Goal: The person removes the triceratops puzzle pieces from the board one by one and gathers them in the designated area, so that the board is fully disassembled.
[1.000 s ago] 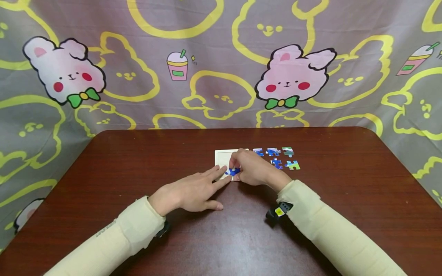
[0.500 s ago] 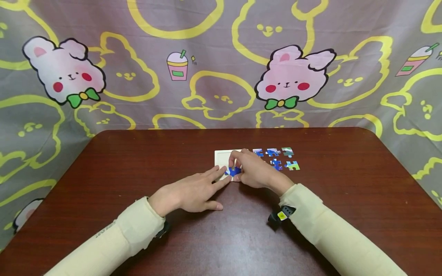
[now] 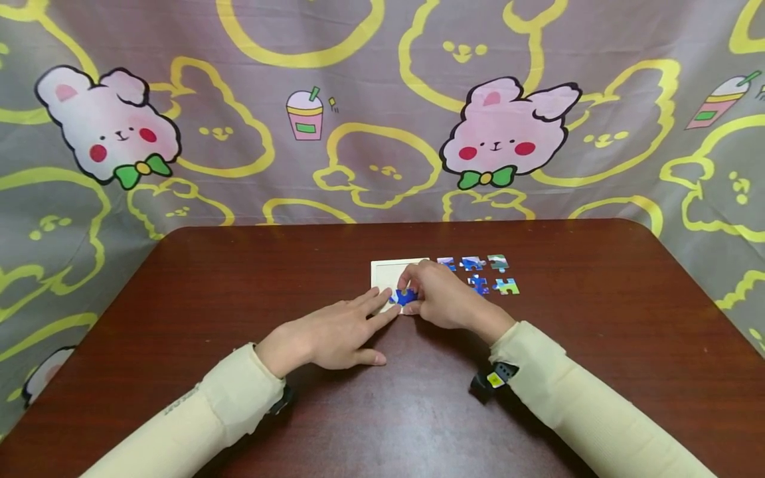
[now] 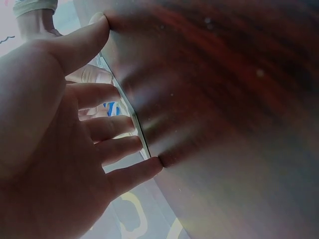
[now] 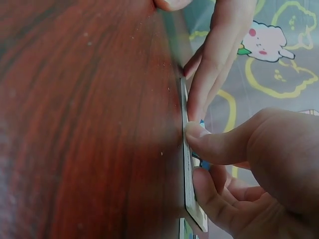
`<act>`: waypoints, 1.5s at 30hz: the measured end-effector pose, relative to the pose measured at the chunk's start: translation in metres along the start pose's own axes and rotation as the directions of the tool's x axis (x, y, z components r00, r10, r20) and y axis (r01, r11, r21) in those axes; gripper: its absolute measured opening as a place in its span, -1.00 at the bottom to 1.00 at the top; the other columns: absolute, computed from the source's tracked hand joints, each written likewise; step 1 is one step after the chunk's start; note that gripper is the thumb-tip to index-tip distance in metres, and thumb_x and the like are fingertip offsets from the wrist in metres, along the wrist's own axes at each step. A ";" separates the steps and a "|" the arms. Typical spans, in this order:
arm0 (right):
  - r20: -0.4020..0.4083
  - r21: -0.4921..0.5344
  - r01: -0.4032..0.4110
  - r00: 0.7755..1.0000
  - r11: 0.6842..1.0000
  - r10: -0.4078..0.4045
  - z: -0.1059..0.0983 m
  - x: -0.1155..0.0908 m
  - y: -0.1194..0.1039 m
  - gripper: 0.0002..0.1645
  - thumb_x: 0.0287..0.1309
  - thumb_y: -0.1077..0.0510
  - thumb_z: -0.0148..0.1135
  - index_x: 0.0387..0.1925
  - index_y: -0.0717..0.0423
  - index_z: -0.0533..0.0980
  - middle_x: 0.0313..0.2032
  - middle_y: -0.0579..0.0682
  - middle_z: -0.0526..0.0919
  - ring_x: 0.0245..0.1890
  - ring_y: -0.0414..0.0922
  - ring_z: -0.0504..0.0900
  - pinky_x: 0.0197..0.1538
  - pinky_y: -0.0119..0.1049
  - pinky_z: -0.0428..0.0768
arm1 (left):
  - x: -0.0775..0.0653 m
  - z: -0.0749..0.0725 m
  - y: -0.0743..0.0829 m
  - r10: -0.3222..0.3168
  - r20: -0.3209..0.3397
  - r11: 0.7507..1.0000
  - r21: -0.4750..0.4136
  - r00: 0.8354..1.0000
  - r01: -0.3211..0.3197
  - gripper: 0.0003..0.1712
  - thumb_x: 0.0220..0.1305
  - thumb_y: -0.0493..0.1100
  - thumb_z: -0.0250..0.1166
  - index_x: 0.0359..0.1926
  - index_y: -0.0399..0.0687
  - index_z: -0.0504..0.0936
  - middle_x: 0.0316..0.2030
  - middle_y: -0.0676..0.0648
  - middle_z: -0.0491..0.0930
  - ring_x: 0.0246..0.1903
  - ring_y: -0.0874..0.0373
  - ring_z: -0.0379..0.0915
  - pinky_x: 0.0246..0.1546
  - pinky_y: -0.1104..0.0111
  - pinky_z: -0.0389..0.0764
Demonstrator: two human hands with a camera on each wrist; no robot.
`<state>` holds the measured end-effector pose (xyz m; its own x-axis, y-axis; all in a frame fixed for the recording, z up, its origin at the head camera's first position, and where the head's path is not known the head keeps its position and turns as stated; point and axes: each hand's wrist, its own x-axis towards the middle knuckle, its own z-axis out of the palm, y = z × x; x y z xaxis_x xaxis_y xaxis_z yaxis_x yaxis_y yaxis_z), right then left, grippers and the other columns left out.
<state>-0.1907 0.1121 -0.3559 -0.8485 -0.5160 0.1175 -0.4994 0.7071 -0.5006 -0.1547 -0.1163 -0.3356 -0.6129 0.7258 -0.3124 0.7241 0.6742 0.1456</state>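
A pale square puzzle tray [image 3: 388, 273] lies on the dark wood table. At its near edge is a blue jigsaw piece [image 3: 405, 297], partly covered by fingers. My right hand [image 3: 447, 297] pinches this piece between curled index finger and thumb. In the right wrist view, the right thumb [image 5: 219, 144] sits at the tray's edge [image 5: 187, 164], with a bit of blue behind it. My left hand [image 3: 335, 332] lies with fingers extended, fingertips on the tray's near left corner, beside the piece. The left wrist view shows those fingers [image 4: 114, 127] spread along the tray's edge.
Several loose jigsaw pieces [image 3: 472, 263] lie in two rows right of the tray, one of them a green piece [image 3: 507, 287] at the near right. A patterned curtain [image 3: 382, 119] hangs behind the table's far edge [image 3: 287, 226].
My right wrist and forearm have shifted slightly right and toward me, while the fingertips stay at the blue jigsaw piece. The left hand stays in place on the tray.
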 end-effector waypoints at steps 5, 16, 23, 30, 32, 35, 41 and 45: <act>-0.033 -0.028 0.041 0.999 0.999 -0.042 0.001 0.000 -0.004 -0.70 0.13 0.23 0.61 -0.11 0.15 0.70 -0.35 0.00 0.64 -0.26 -0.12 0.54 -0.13 -0.19 0.57 | -0.004 0.000 -0.001 -0.003 -0.006 1.000 -0.003 1.000 0.003 -0.07 0.55 0.24 0.22 0.70 -0.02 0.09 0.72 -0.24 -0.11 0.71 -0.23 -0.16 0.56 -0.13 0.30; -0.038 -0.097 0.048 0.998 0.994 -0.052 -0.001 -0.007 -0.006 -0.69 0.23 0.14 0.55 -0.03 0.21 0.78 -0.26 0.02 0.70 -0.27 -0.14 0.56 -0.16 -0.25 0.58 | -0.003 -0.001 -0.002 0.007 -0.008 1.000 -0.006 1.000 -0.007 -0.06 0.56 0.24 0.20 0.71 -0.01 0.05 0.73 -0.23 -0.15 0.71 -0.22 -0.19 0.55 -0.15 0.31; -0.100 -0.127 0.050 0.993 0.991 -0.063 -0.005 -0.014 -0.003 -0.67 0.24 0.13 0.53 -0.03 0.24 0.78 -0.15 0.10 0.71 -0.33 -0.16 0.64 -0.23 -0.30 0.63 | -0.001 -0.001 -0.002 0.011 -0.005 1.000 -0.006 1.000 -0.011 -0.06 0.56 0.24 0.20 0.72 0.00 0.05 0.73 -0.22 -0.17 0.71 -0.21 -0.18 0.55 -0.14 0.31; -0.134 -0.109 -0.005 0.991 0.994 -0.010 -0.026 -0.026 0.007 -0.65 0.25 0.10 0.54 0.01 0.20 0.77 -0.18 0.07 0.69 -0.40 -0.20 0.52 -0.36 -0.37 0.51 | -0.001 -0.001 -0.002 0.005 0.004 1.000 0.007 1.000 -0.005 -0.07 0.55 0.28 0.20 0.70 0.01 0.10 0.73 -0.21 -0.13 0.71 -0.19 -0.17 0.54 -0.16 0.33; -0.143 -0.098 -0.030 0.990 0.995 0.016 -0.033 -0.033 0.012 -0.64 0.25 0.11 0.54 0.03 0.18 0.77 -0.17 0.07 0.69 -0.37 -0.16 0.51 -0.40 -0.37 0.49 | 0.000 -0.001 -0.002 0.002 0.007 1.000 0.008 1.000 -0.002 -0.07 0.55 0.28 0.20 0.70 0.01 0.10 0.73 -0.21 -0.12 0.71 -0.19 -0.16 0.54 -0.15 0.33; -0.143 -0.105 -0.062 0.989 0.992 0.047 -0.043 -0.046 0.020 -0.63 0.26 0.11 0.53 0.06 0.15 0.76 -0.13 0.06 0.70 -0.31 -0.13 0.52 -0.39 -0.38 0.51 | 0.000 -0.001 -0.002 0.004 0.009 1.000 0.002 1.000 -0.004 -0.07 0.55 0.25 0.21 0.70 -0.01 0.10 0.73 -0.21 -0.12 0.71 -0.20 -0.17 0.54 -0.15 0.32; -0.120 -0.142 -0.083 0.991 0.986 0.066 -0.056 -0.073 0.036 -0.67 0.27 0.16 0.52 0.05 0.14 0.75 -0.18 0.01 0.65 -0.31 -0.16 0.50 -0.41 -0.40 0.47 | -0.001 -0.001 -0.002 0.000 0.011 1.000 -0.003 1.000 0.000 -0.07 0.55 0.24 0.22 0.71 -0.01 0.09 0.73 -0.21 -0.13 0.72 -0.19 -0.17 0.56 -0.13 0.31; -0.095 -0.175 -0.081 0.993 0.981 0.065 -0.058 -0.087 0.046 -0.71 0.26 0.20 0.51 0.00 0.14 0.76 -0.22 -0.02 0.66 -0.34 -0.20 0.49 -0.39 -0.41 0.46 | 0.000 -0.001 -0.001 0.004 0.007 1.000 -0.004 1.000 -0.004 -0.07 0.55 0.25 0.21 0.70 -0.01 0.10 0.73 -0.22 -0.13 0.71 -0.20 -0.18 0.58 -0.12 0.27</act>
<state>-0.1500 0.2173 -0.3390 -0.8918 -0.4209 0.1661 -0.4523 0.8200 -0.3508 -0.1558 -0.1175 -0.3345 -0.6077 0.7275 -0.3186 0.7254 0.6717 0.1503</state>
